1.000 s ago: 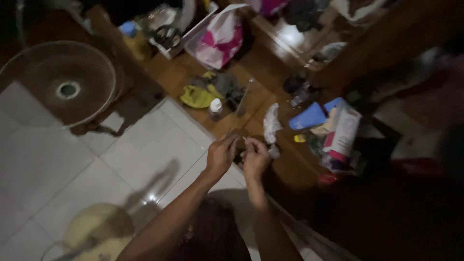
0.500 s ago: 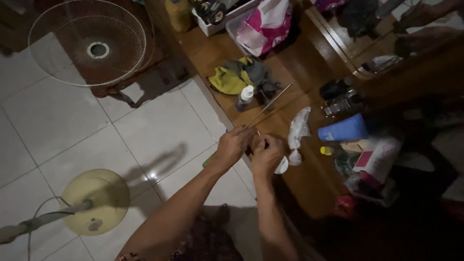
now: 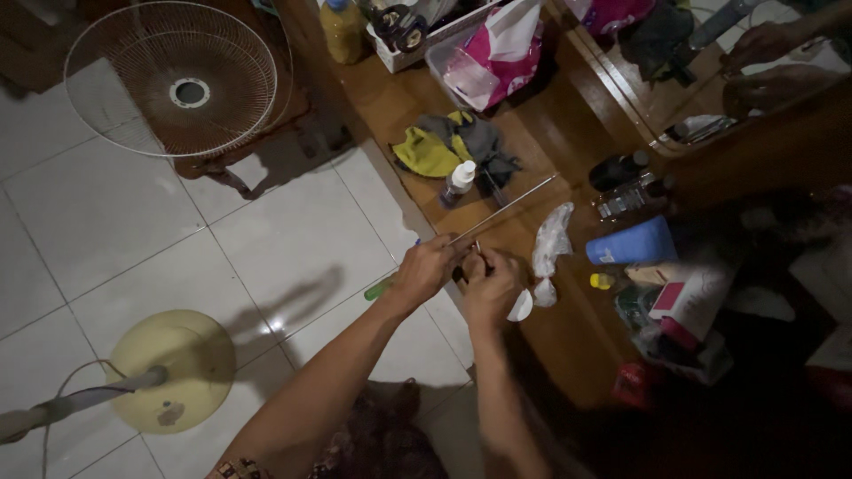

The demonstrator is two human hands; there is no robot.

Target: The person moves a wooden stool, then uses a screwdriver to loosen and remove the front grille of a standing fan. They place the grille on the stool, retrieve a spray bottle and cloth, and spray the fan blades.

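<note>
The thin metal rod lay over the wooden bench, long axis running diagonally up & away to the right from the left hand, which was clenched round its near end. The right hand, just beside the left & touching the rod's base, pinched sth small; couldn't tell what. Beyond the rod tip: white-capped bottle, yellow-grey cloth; right of it, crumpled white plastic & blue tube.

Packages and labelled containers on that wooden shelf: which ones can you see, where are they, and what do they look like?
Blue tube: lying right of the hands.
Pink-and-white bag: shelf's far end, crumpled.
Small white-capped bottle: upright beside the yellow-grey cloth.
Pink-and-white packet: right edge, flat.
</note>
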